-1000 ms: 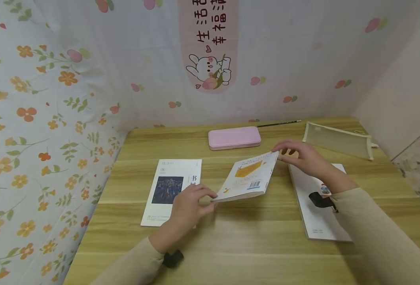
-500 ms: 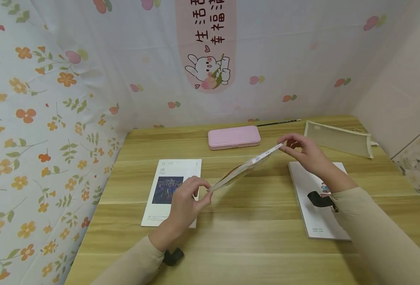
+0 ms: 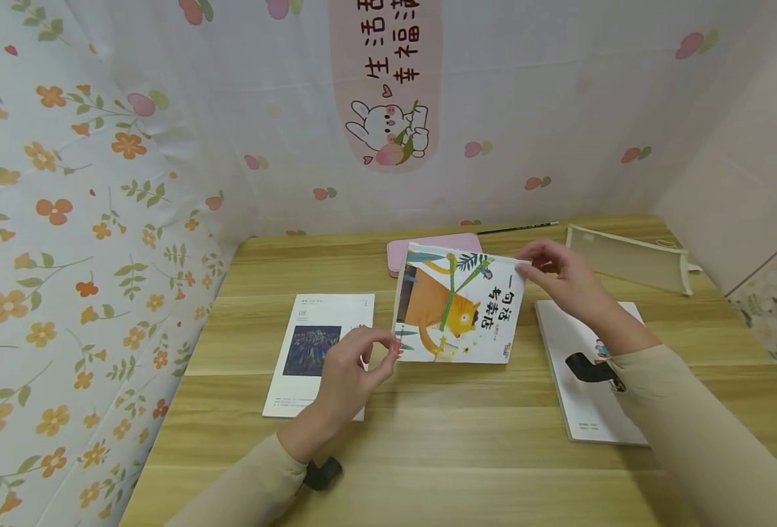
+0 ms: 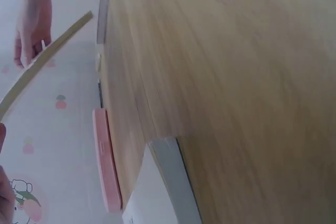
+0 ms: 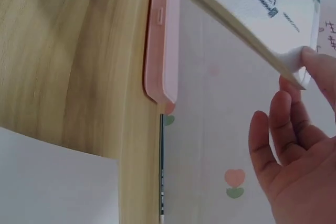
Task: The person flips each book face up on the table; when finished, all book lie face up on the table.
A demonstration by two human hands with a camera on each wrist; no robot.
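A thin picture book (image 3: pixel 457 307) with an orange cat on its white cover is held above the middle of the table, its front towards me. My left hand (image 3: pixel 352 369) pinches its lower left edge between thumb and fingers. At the upper right corner my right hand (image 3: pixel 562 282) grips it; in the right wrist view the thumb of that hand (image 5: pixel 304 166) presses on the cover. A white book (image 3: pixel 312 351) with a dark blue picture lies under and beside my left hand. Beneath my right forearm lies another white book (image 3: pixel 582 395), partly covered.
Behind the picture book a pink pencil case (image 3: pixel 398 252) is partly hidden. A dark pencil (image 3: pixel 520 228) lies along the table's back edge. A pale mesh pouch (image 3: pixel 628 260) rests at the back right. Printed cloth (image 3: pixel 283 110) hangs behind the wooden table (image 3: pixel 461 446).
The picture book has turned over in my hands: its back cover showed first, then its edge, now its front. My right hand has risen slightly, and both hands keep hold.
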